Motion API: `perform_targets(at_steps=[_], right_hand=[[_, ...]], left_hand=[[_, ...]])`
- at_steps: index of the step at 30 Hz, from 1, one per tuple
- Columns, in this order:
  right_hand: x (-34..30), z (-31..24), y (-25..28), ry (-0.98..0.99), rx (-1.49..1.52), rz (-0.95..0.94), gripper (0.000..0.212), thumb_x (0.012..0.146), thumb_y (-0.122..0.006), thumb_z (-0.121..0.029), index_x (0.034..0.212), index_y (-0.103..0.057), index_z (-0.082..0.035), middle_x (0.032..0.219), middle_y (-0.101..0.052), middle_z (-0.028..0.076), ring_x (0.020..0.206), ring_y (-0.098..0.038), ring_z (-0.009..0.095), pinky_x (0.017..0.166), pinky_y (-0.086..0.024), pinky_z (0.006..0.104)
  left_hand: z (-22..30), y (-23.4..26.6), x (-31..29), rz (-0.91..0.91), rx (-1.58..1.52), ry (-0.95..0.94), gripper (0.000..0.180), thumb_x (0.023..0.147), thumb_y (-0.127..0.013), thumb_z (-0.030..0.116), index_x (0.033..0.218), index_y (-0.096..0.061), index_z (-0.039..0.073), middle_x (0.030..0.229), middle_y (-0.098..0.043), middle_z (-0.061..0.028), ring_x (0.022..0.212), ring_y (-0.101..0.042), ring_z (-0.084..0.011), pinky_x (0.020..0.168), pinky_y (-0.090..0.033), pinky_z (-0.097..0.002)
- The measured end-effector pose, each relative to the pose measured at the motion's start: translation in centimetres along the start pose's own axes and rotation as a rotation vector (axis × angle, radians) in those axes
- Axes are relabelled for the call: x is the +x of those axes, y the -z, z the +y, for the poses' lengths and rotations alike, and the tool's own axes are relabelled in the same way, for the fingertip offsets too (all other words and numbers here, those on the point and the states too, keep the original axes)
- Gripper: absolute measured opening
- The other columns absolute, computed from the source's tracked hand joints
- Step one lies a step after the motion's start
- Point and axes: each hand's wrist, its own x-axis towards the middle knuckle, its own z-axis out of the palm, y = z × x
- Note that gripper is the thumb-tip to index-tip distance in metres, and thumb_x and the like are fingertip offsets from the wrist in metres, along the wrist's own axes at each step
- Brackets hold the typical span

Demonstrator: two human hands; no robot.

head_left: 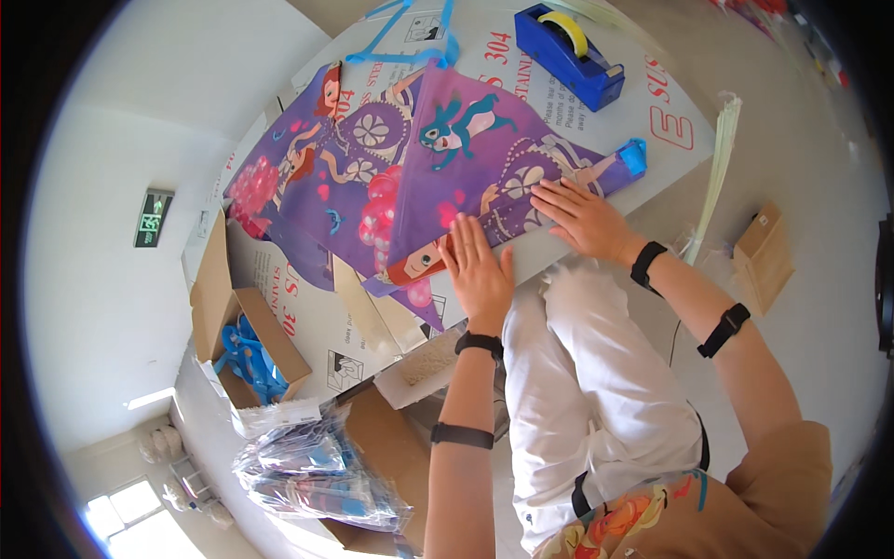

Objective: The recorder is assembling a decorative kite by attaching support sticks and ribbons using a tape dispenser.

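A purple, kite-shaped printed sheet (pixel 372 186) with cartoon figures and pink balloons lies folded across the table. My left hand (pixel 482 279) rests on its near edge, fingers stretched out over the red-haired figure. Farther right along that same edge, my right hand (pixel 589 222) is flat, its fingers spread on the print. Both palms face down and grip nothing. At the sheet's right tip is a shiny blue piece (pixel 633 156). A light blue ribbon (pixel 449 48) lies at its far edge.
A blue tape dispenser (pixel 568 65) with yellow tape stands at the table's far side. To the left, an open carton (pixel 279 340) holds blue plastic parts (pixel 244 363). Clear-wrapped packages (pixel 317 470) fill a lower box (pixel 386 438). Pale strips (pixel 715 177) hang off the right edge.
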Motion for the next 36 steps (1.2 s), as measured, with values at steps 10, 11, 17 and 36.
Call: perform_targets(at_steps=[10,11,17,36], right_hand=[[0.3,0.0,-0.1,-0.034,0.027,0.006,0.054,0.094,-0.061,-0.022,0.144,-0.047,-0.008,0.154,-0.041,0.008,0.144,-0.035,0.024,0.121,-0.027,0.0423],[0.0,0.4,-0.3,-0.030,0.040,0.002,0.056,0.094,-0.061,-0.021,0.146,-0.045,-0.008,0.154,-0.041,0.008,0.145,-0.034,0.024,0.122,-0.026,0.0426],[-0.6,1.2,-1.6,-0.033,-0.050,-0.003,0.055,0.097,-0.057,-0.027,0.148,-0.044,-0.010,0.156,-0.040,0.007,0.145,-0.034,0.023,0.122,-0.025,0.0420],[-4.8,5.2,3.4,-0.387,-0.379,0.172,0.060,0.093,-0.062,-0.042,0.136,-0.054,-0.001,0.143,-0.054,0.012,0.139,-0.043,0.025,0.120,-0.026,0.0486]], left_hand=[[-10.2,2.7,-3.2,0.024,0.122,0.453,0.072,0.105,-0.036,0.048,0.155,-0.024,-0.003,0.162,-0.023,-0.0212,0.151,-0.020,-0.0332,0.122,-0.017,-0.0492],[-9.9,2.6,-3.1,0.023,0.109,0.554,0.072,0.105,-0.035,0.048,0.155,-0.023,-0.003,0.162,-0.023,-0.0216,0.151,-0.020,-0.0333,0.122,-0.017,-0.0495],[-3.3,1.5,0.4,0.175,0.120,0.246,0.062,0.102,-0.047,0.024,0.153,-0.027,-0.003,0.162,-0.025,-0.0194,0.152,-0.019,-0.0332,0.122,-0.017,-0.0507],[0.9,-1.6,1.9,0.113,-0.165,-0.045,0.043,0.099,-0.050,0.014,0.141,-0.050,0.007,0.157,-0.036,-0.0174,0.148,-0.029,-0.0363,0.120,-0.021,-0.0548]])
